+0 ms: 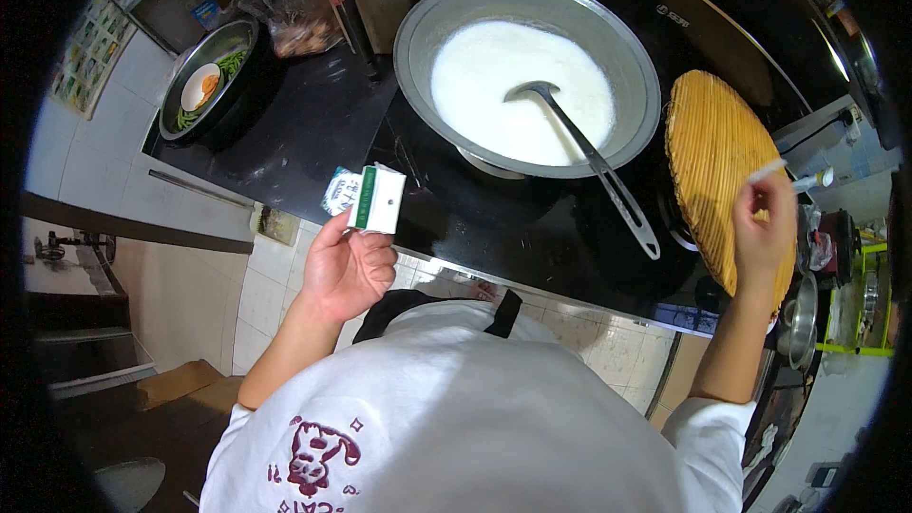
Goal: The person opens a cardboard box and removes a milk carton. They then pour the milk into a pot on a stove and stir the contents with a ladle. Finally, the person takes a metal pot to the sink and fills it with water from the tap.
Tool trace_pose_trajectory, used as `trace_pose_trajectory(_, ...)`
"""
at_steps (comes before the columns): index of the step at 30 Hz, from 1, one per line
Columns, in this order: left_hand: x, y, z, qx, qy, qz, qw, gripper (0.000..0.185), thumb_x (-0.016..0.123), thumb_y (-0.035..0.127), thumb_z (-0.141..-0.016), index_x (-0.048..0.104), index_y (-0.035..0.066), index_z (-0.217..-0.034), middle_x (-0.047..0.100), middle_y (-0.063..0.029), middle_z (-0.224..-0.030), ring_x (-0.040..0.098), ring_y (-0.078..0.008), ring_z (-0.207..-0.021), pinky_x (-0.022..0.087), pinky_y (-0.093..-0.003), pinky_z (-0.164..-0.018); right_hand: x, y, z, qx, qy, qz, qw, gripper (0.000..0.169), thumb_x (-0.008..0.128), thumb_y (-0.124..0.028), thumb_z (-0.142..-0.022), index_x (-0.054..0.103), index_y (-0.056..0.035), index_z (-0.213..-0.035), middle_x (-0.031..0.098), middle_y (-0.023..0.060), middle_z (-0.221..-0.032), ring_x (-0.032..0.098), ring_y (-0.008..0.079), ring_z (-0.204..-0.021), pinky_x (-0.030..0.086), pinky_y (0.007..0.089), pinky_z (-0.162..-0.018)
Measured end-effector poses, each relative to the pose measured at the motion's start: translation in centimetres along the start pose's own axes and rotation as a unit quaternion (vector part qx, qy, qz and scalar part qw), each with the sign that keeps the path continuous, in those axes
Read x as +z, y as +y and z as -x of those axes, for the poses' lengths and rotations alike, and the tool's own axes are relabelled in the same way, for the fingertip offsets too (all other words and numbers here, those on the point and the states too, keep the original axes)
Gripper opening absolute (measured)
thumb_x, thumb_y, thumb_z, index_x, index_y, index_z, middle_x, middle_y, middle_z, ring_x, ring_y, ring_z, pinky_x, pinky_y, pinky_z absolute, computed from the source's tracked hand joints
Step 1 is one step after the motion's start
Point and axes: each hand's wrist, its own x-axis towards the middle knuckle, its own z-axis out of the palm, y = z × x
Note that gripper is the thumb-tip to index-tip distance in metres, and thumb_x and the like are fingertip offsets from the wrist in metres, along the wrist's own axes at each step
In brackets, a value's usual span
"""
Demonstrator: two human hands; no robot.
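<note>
My left hand (pixel 350 267) grips a small white box with a green band (pixel 376 198), and a patterned packet (pixel 340 192) shows just behind it. Both bear writing. At the right, my right hand (pixel 766 228) is blurred, its fingertips pinched on a small whitish strip (pixel 768 171). Behind that hand leans an oval woven straw lid (pixel 719 164). Between the hands, further off, a large metal pot (pixel 417 78) on the black cooktop contains white liquid (pixel 491 100). A slotted-handle ladle (pixel 605 171) rests in it, with its handle over the rim towards me.
Back left on the dark counter (pixel 306 121), a black-sided bowl (pixel 249 96) holds green vegetables and a small white bowl (pixel 192 89). A plastic bag of brownish food (pixel 303 32) lies near it. A metal basin (pixel 803 320) and a dark red cooker (pixel 844 249) stand at the right.
</note>
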Motion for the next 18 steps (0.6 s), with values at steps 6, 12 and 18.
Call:
trace_pose_trajectory(6, 0.0, -1.5, -0.1, -0.106, -0.031, -0.003, 0.994, 0.033, 0.045, 0.037, -0.085, 0.056, 0.008, -0.096, 0.051, -0.0012, -0.07, 0.044, -0.0129, -0.061, 0.038, -0.0262, -0.057, -4.0, -15.3, 2.5, 0.057, 0.078, -0.537, 0.838, 0.01, 0.052, -0.006, -0.086, 0.048, -0.0017, -0.094, 0.048, 0.0117, -0.083, 0.057, 0.0192, -0.064, 0.052, 0.0277, -0.053)
trace_pose_trajectory(12, -0.3, -4.1, 0.3, -0.224, -0.002, -0.04, 0.974, 0.034, 0.041, 0.037, -0.086, 0.053, 0.006, -0.094, 0.047, -0.0019, -0.067, 0.042, -0.0132, -0.06, 0.035, -0.0265, -0.054, -1.3, -20.5, 8.2, 0.125, -0.06, -0.578, 0.804, 0.012, 0.05, -0.003, -0.084, 0.042, -0.0015, -0.092, 0.047, 0.014, -0.095, 0.061, 0.0216, -0.075, 0.055, 0.0346, -0.066)
trace_pose_trajectory(18, -3.2, -8.4, 0.7, -0.297, -0.015, -0.113, 0.948, 0.035, 0.042, 0.037, -0.088, 0.054, 0.008, -0.105, 0.051, 0.0015, -0.068, 0.045, -0.009, -0.06, 0.035, -0.0221, -0.054, -2.8, -22.5, 13.7, 0.232, -0.03, -0.605, 0.761, 0.015, 0.05, -0.001, -0.085, 0.043, -0.0002, -0.099, 0.049, 0.0141, -0.097, 0.06, 0.0219, -0.081, 0.053, 0.0371, -0.073)
